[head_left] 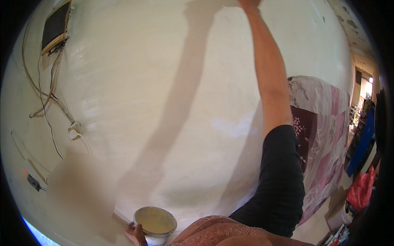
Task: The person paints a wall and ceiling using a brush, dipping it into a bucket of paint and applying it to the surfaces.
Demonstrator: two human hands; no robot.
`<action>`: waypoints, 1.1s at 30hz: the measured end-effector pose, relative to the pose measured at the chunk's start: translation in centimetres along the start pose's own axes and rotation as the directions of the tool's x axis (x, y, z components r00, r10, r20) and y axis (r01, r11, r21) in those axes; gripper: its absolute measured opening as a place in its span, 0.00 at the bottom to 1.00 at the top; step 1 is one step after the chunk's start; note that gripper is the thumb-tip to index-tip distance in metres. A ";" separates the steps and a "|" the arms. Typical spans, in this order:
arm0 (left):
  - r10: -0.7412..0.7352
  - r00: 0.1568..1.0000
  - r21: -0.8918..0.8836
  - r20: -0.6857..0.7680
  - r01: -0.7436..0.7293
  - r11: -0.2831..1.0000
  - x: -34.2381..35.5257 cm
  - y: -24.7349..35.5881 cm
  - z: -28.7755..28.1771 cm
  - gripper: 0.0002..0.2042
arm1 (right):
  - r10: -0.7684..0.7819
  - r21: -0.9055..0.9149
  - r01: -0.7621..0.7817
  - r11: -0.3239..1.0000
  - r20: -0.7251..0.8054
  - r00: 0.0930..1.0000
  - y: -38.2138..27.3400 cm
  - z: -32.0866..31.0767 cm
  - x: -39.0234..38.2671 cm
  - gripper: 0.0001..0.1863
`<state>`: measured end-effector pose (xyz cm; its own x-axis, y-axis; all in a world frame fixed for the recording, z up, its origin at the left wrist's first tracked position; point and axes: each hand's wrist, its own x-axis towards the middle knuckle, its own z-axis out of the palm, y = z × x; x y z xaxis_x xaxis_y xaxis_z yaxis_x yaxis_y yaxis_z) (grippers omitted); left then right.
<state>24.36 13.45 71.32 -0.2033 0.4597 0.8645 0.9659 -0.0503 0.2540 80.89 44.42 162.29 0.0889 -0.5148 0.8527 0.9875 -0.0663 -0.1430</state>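
At the lower edge, my left hand point(136, 234) grips the rim of a small round bucket point(170, 230). Pale yellow liquid point(156, 221), looking like paint, fills part of the bucket. My right arm, in a black sleeve, stretches far up along the cream wall point(135, 82). Only a bit of my right hand point(249, 3) shows at the top edge; its fingers and anything in them are cut off. A broad shadow of the arm falls across the wall to its left. Whitish patches point(234, 125) mark the wall beside the forearm.
A dark panel in a wooden frame point(56, 25) hangs at upper left, with loose cables running down to a wall socket point(74, 131). A patterned cloth point(324, 135) covers something tall at right. Beyond it are a red plastic bag point(361, 189) and a blue board point(361, 141). A blurred patch hides the lower left.
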 end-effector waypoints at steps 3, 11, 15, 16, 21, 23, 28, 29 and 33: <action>0.001 0.999 0.023 -0.036 -0.001 1.000 -0.9 -0.2 -0.1 0.23 | -0.097 0.339 0.135 0.931 -0.128 0.987 -11.4 1.1 -1.6 0.19; -0.155 0.988 -0.017 0.019 0.155 0.988 -0.6 0.8 -3.1 0.26 | -0.050 0.826 -0.038 0.563 0.080 0.996 -30.9 -12.1 -4.1 0.16; -0.710 0.618 -0.205 0.337 0.785 0.585 0.5 2.8 -4.2 0.28 | 0.013 0.739 -0.095 0.667 0.116 0.993 -24.7 -7.1 -3.9 0.16; -0.695 0.650 -0.223 0.306 0.759 0.612 0.0 2.2 -3.6 0.27 | 0.081 0.567 -0.001 0.823 -0.116 0.990 -22.1 -2.9 -3.8 0.15; -0.743 0.552 -0.307 0.378 0.832 0.462 0.8 4.2 -4.7 0.26 | 0.207 0.323 -0.217 0.921 0.064 0.976 -0.7 -0.1 -1.9 0.16; -0.243 0.969 -0.207 0.051 0.249 0.946 -0.8 2.5 -3.3 0.26 | 0.158 0.125 -0.162 0.979 0.040 0.987 5.6 -1.5 -1.5 0.22; -0.756 0.515 -0.582 0.405 0.783 0.222 3.0 7.6 -4.8 0.19 | 0.116 -0.092 -0.114 0.989 0.024 0.993 6.8 -5.2 -1.3 0.17; -0.758 0.513 -0.574 0.403 0.786 0.228 2.8 7.8 -5.0 0.19 | 0.100 -0.091 -0.096 0.991 0.034 0.994 4.9 -3.1 -1.4 0.17; -0.756 0.517 -0.537 0.402 0.802 0.263 2.5 8.1 -5.4 0.20 | -0.063 0.347 0.044 0.937 0.042 0.997 -7.2 -0.3 -3.5 0.22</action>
<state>30.82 9.43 77.84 -0.7707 0.6321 0.0807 0.0050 -0.1206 0.9927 73.43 46.40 160.18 0.0323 -0.4734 0.8803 0.9743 0.2113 0.0779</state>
